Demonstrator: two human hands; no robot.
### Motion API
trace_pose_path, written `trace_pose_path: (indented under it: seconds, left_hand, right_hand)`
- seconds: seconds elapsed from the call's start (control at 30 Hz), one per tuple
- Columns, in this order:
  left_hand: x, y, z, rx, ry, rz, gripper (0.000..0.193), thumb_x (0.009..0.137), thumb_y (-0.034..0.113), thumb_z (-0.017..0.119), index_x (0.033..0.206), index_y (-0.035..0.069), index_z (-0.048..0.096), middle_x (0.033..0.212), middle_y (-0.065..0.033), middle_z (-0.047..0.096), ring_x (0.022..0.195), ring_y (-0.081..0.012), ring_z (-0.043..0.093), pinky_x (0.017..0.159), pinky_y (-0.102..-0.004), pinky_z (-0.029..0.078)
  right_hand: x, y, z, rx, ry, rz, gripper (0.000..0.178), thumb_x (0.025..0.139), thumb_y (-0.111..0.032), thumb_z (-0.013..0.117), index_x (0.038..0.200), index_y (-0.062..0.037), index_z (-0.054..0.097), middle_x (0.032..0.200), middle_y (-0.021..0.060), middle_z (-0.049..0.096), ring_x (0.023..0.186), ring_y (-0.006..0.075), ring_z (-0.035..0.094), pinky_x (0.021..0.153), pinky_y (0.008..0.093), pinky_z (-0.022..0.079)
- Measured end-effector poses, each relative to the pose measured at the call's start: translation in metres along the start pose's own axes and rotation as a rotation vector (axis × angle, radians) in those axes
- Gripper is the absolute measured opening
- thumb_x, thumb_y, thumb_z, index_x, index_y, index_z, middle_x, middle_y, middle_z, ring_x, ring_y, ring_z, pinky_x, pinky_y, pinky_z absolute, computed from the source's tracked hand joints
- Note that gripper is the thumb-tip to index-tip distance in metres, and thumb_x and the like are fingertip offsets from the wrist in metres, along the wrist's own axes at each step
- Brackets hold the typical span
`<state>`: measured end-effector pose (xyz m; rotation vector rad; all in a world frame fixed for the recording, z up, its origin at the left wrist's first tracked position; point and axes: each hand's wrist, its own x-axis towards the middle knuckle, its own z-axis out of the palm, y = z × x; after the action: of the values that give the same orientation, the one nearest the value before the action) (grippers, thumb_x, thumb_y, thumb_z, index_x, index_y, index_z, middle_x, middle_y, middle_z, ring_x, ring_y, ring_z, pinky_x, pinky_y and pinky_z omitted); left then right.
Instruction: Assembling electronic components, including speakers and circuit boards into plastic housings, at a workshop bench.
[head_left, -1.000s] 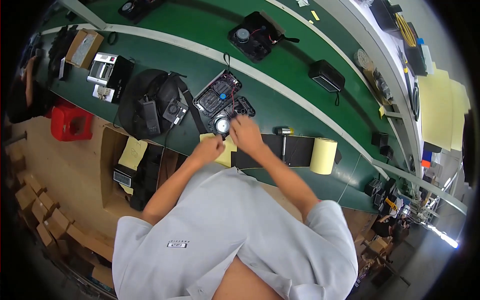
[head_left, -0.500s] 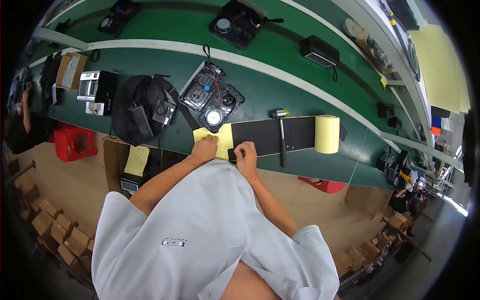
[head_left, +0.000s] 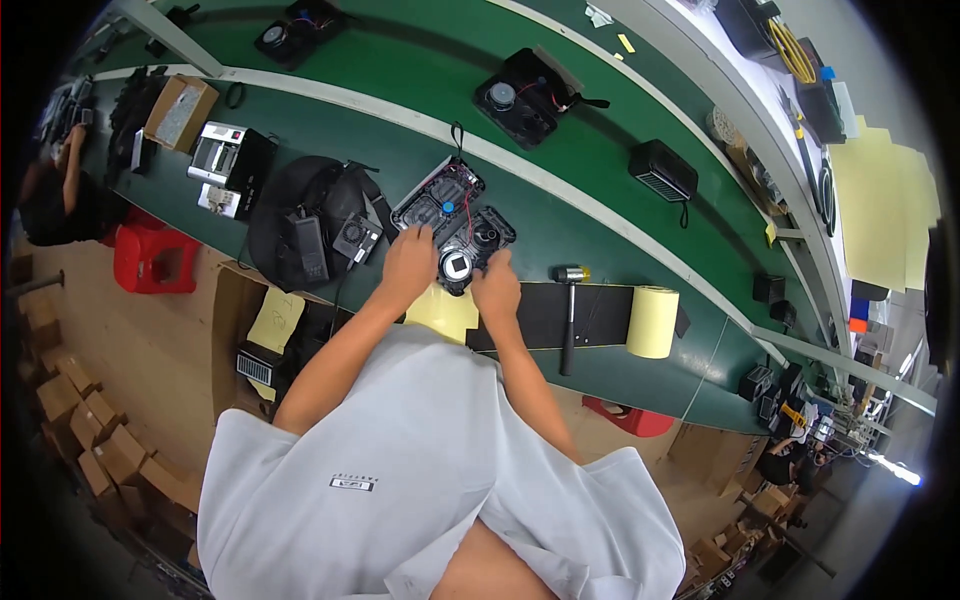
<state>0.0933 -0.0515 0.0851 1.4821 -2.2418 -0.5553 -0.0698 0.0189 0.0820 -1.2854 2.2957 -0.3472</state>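
Note:
An opened black speaker housing lies on the green bench, with its wired half [head_left: 435,200] behind and its other half [head_left: 484,238] nearer me. On the round white driver [head_left: 458,268] of the nearer half sits a small dark piece around a white square. My left hand [head_left: 411,264] holds the housing's left side, fingers bent. My right hand [head_left: 497,290] has curled fingers at the edge beside the driver. A yellow sheet [head_left: 446,312] lies below the hands, partly over a long black strip [head_left: 530,312]. The fingertips are partly hidden.
Right of my hands are a hammer [head_left: 571,320] and a yellow roll [head_left: 653,322]. To the left lie a black bag [head_left: 275,225], adapters and a silver-black device [head_left: 232,155]. More speaker units [head_left: 520,98] rest beyond the white rail. Another person [head_left: 65,190] sits far left.
Both hands have moved forward from the yellow sheet and black strip to the speaker housing. A dark piece now shows on the white driver. The view has tilted slightly.

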Motion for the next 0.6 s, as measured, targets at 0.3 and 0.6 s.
trace_pose_path:
  seconds: [0.3, 0.6]
  left_hand:
    - [0.058, -0.014, 0.048, 0.151, -0.456, 0.098, 0.031, 0.072, 0.024, 0.078, 0.082, -0.003, 0.069, 0.084, -0.0246, 0.069, 0.081, -0.0394, 0.069, 0.075, -0.0480, 0.057]
    - [0.069, 0.004, 0.028, -0.203, -0.473, -0.079, 0.036, 0.073, 0.029, 0.079, 0.079, -0.004, 0.069, 0.078, -0.0264, 0.068, 0.076, -0.0421, 0.068, 0.071, -0.0474, 0.055]
  right_hand:
    - [0.035, 0.060, 0.022, 1.216, -0.225, 0.504, 0.052, 0.098, -0.038, 0.058, 0.117, 0.0108, 0.058, 0.102, 0.0168, 0.069, 0.090, 0.0280, 0.069, 0.081, 0.0380, 0.057]
    - [0.055, 0.029, 0.019, 1.669, -0.008, 0.217, 0.056, 0.095, -0.053, 0.059, 0.126, -0.0063, 0.060, 0.107, 0.0093, 0.070, 0.091, 0.0265, 0.068, 0.083, 0.0397, 0.056]
